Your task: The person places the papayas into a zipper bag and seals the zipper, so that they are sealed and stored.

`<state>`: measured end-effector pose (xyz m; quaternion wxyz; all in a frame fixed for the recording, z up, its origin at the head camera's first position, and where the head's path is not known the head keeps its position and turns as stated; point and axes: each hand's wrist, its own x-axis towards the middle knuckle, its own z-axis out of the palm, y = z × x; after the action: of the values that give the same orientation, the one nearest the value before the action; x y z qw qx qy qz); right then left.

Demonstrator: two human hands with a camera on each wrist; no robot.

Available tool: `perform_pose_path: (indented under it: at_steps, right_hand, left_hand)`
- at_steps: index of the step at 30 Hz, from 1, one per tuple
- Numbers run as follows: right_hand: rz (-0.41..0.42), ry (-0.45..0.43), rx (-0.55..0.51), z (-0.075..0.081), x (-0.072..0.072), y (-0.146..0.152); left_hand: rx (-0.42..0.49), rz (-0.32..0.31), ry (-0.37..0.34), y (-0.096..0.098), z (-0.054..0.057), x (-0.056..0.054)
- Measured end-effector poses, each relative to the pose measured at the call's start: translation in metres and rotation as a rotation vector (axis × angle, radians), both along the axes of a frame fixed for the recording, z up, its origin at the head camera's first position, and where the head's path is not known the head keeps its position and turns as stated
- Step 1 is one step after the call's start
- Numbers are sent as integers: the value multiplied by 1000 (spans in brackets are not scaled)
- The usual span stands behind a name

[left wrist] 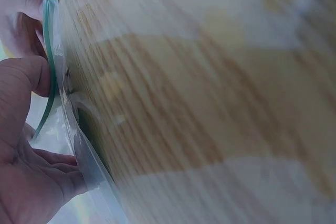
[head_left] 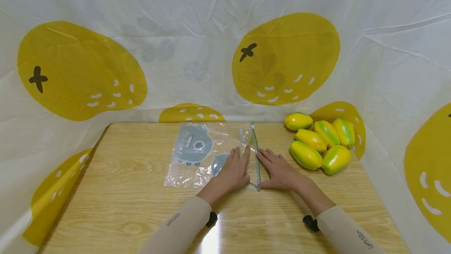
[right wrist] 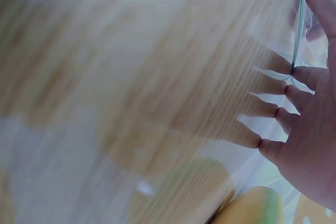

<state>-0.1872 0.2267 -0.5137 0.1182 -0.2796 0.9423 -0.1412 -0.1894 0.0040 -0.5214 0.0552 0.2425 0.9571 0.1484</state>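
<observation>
A clear plastic zip bag (head_left: 197, 144) with blue-grey cartoon monster prints lies flat on the wooden table. Its green zip strip (head_left: 258, 168) runs along the right edge, a small white slider (head_left: 252, 126) near the far end. My left hand (head_left: 234, 172) rests on the bag just left of the strip, fingers extended. On the right, my right hand (head_left: 280, 172) lies with spread fingers; its fingertips touch the table at the strip, and its thumb is at the strip's near corner. The right wrist view shows those fingertips (right wrist: 266, 146) pressed on the tabletop.
Several yellow-green mango-like fruits (head_left: 305, 155) sit in a cluster at the table's back right. White cloth (head_left: 190, 66) printed with big yellow fruits hangs behind and beside the wooden table (head_left: 116, 191).
</observation>
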Motion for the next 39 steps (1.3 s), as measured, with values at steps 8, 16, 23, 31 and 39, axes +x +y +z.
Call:
perform_pose_path:
  at_steps: [8,16,23,31,39]
  right_hand:
    - [-2,5,6,3,-2,0]
    - [-5,28,38,5,-6,-2]
    - [-18,76,63,7,-14,-3]
    - [-14,74,10,8,-28,-5]
    - [-17,75,-36,4,-43,-6]
  left_hand:
    - [7,31,-56,0,3,-2]
    - [-31,21,-48,0,4,-3]
    - [-53,0,-19,-1,6,-3]
    - [-35,2,-19,-3,2,-3]
    - [25,-20,-39,-12,3,-5]
